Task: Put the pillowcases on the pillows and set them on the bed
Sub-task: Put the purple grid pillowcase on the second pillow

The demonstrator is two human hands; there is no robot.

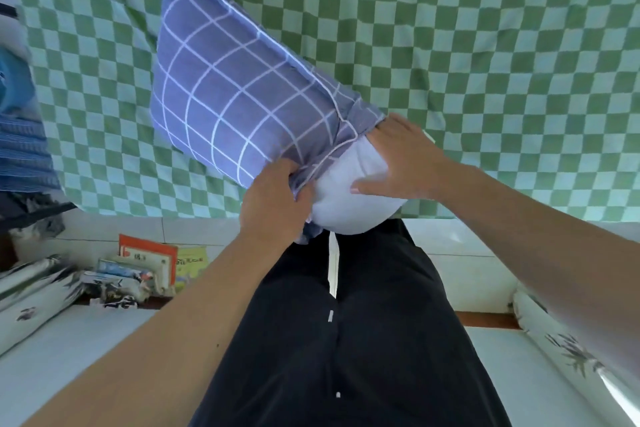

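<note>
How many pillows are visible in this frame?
1: the pillow, held over the bed, mostly inside the blue pillowcase, white end bare. Others may lie out of view.

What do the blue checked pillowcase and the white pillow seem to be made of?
The blue pillowcase with white grid lines looks like thin woven cloth, matte, perhaps cotton: it creases and bunches at the left hand. The white pillow looks like smooth matte fabric over soft filling: it bulges roundly.
</note>
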